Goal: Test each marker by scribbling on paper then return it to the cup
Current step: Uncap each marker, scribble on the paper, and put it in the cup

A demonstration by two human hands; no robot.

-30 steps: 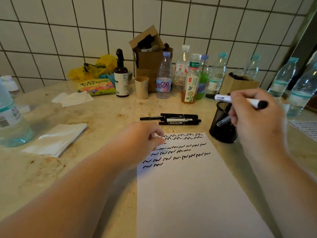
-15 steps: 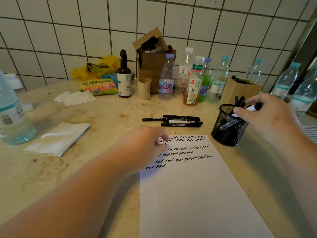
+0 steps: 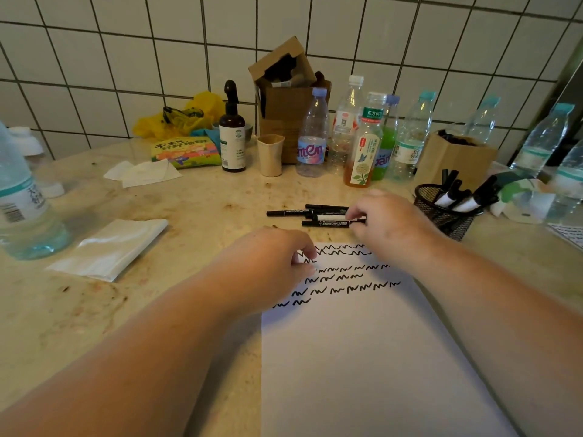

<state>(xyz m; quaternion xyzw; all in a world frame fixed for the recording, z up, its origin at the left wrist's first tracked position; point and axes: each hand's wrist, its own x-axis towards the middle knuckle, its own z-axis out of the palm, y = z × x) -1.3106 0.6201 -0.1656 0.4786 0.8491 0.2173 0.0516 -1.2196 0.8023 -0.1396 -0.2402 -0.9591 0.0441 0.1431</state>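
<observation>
While left hand (image 3: pixel 277 263) pins paper (image 3: pixel 362 357), right hand (image 3: pixel 388 228) pinches marker (image 3: pixel 328 223)

A wall of white square tiles (image 3: pixel 347 33) with dark grout rises at the far side, behind a stained beige stone countertop (image 3: pixel 94 310).

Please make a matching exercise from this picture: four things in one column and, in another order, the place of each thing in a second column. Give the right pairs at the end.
Things:
1. mesh cup
2. left hand
3. folded tissue
4. loose markers

Places:
A. left of the paper, apart from it
B. right of the loose markers
C. just beyond the paper's far edge
D. resting on the paper's top left corner

Pairs: 1-B, 2-D, 3-A, 4-C
</observation>
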